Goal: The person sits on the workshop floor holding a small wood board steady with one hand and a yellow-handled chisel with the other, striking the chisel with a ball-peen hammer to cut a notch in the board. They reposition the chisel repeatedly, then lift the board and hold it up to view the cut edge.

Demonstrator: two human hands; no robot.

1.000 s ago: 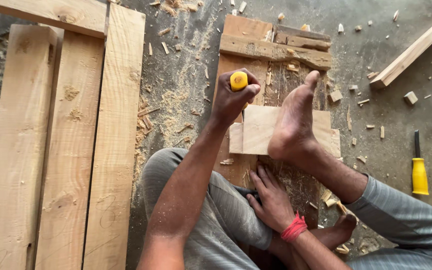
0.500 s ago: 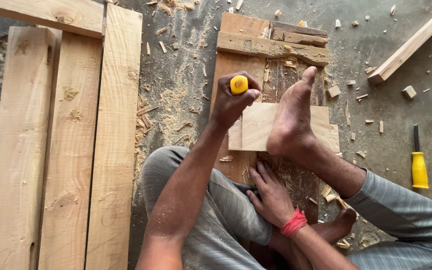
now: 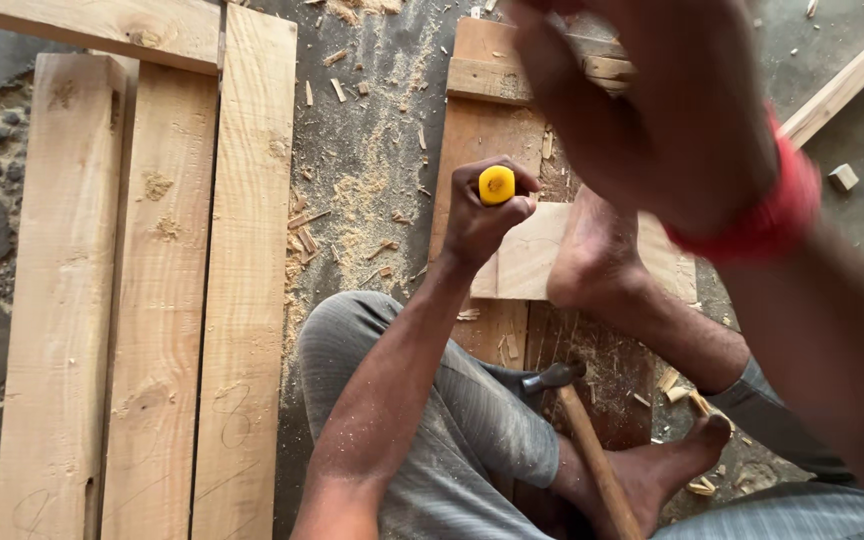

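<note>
My left hand (image 3: 479, 218) is shut around a yellow-handled chisel (image 3: 496, 184), held upright at the left edge of a pale wood block (image 3: 530, 262). My bare foot (image 3: 592, 258) presses that block down onto a dark brown plank (image 3: 480, 130). My right hand (image 3: 652, 110), with a red band (image 3: 752, 222) at the wrist, is raised close to the camera and blurred; nothing shows in it. A wooden-handled hammer (image 3: 592, 445) lies between my legs, its steel head beside my knee.
Several long pale planks (image 3: 152, 300) lie side by side at the left, with one more across their top. Sawdust and wood chips (image 3: 367, 200) cover the concrete floor. A thin wood strip (image 3: 842, 85) and a small offcut (image 3: 842, 177) lie at the upper right.
My right hand has lifted off the plank near my leg and swung up in front of the camera. The hammer now shows lying below. The left hand keeps the chisel in place.
</note>
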